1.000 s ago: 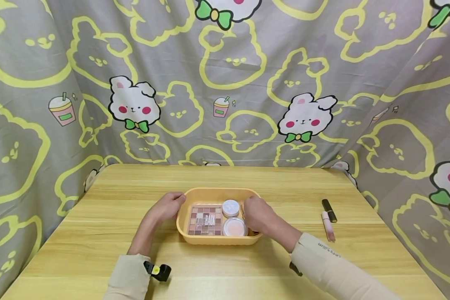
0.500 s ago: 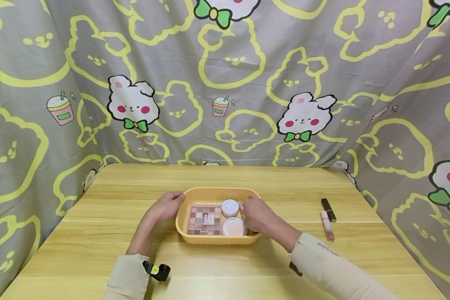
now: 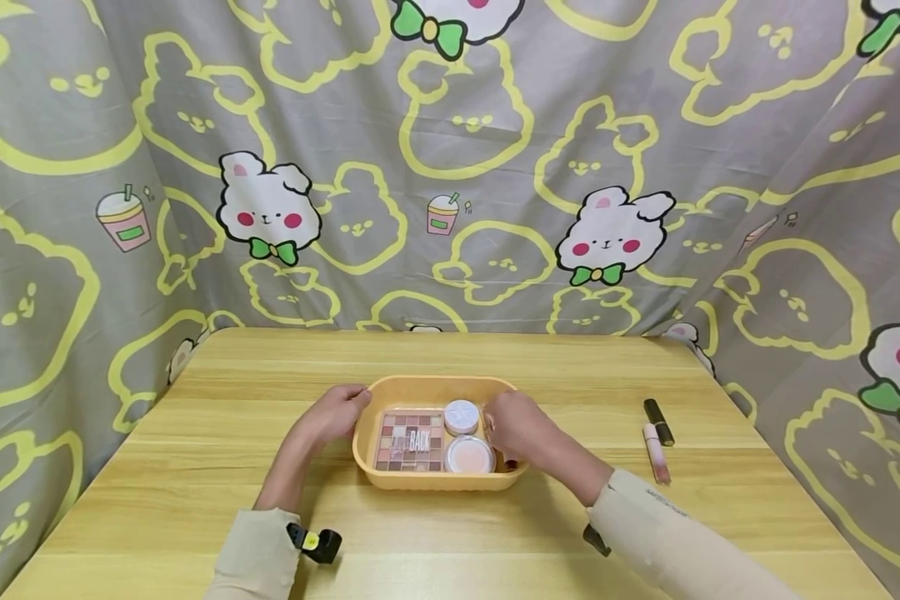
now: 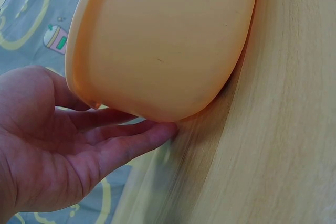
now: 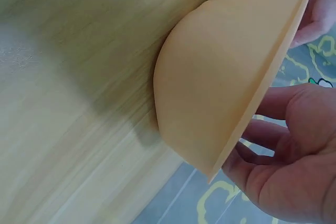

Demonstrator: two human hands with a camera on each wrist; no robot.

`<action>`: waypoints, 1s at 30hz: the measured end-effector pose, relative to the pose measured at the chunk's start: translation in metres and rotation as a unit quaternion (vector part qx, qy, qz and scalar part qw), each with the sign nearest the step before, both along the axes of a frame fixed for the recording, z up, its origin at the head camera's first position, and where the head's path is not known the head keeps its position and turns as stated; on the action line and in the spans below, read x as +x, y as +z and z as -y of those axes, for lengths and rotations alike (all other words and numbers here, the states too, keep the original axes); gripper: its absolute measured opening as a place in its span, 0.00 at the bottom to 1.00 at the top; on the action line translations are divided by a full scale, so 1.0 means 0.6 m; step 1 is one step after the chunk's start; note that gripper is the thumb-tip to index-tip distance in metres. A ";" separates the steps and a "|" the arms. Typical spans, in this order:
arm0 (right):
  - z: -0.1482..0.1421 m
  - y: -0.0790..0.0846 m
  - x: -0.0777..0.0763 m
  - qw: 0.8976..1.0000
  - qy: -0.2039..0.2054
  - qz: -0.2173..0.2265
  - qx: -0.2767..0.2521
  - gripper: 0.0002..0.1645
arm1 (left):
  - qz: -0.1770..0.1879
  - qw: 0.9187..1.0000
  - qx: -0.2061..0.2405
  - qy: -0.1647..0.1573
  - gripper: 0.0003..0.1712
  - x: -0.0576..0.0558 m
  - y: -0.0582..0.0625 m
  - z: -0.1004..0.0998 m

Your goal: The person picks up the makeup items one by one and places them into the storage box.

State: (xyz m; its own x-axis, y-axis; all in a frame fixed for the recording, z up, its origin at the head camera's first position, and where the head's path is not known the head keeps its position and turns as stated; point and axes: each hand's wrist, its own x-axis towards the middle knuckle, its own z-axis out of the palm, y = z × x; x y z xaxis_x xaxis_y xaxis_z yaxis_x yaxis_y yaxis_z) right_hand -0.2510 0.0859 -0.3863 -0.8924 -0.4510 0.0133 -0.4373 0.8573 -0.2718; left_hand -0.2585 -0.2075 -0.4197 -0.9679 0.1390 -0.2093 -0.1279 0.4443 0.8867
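A yellow-orange plastic basket (image 3: 435, 481) sits on the table. My left hand (image 3: 339, 412) grips its left end, thumb at the rim and fingers against the outer wall in the left wrist view. My right hand (image 3: 516, 427) reaches over the right rim with bent fingers inside; the basket wall hides the fingertips in the right wrist view, so I cannot tell what they hold. Inside lie an eyeshadow palette (image 3: 410, 442), a round white-lidded compact (image 3: 462, 416) and a clear-lidded powder compact (image 3: 470, 455). A small dark-red item (image 3: 511, 461) shows just below the right hand.
Right of the basket, a black tube (image 3: 658, 422) and a pink-and-white lip gloss tube (image 3: 656, 453) lie close together on the wooden table (image 3: 270, 358). A patterned grey curtain (image 3: 375, 108) stands behind and on both sides.
My right hand has shifted slightly to the right inside the basket, and more of the dark-red item shows beneath it. The left hand and the basket stay nearly in place.
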 end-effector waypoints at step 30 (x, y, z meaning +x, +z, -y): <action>-0.173 0.064 -0.015 0.986 -0.140 -0.028 -0.089 0.21 | -0.005 1.000 -0.021 0.002 0.28 -0.003 -0.002 0.000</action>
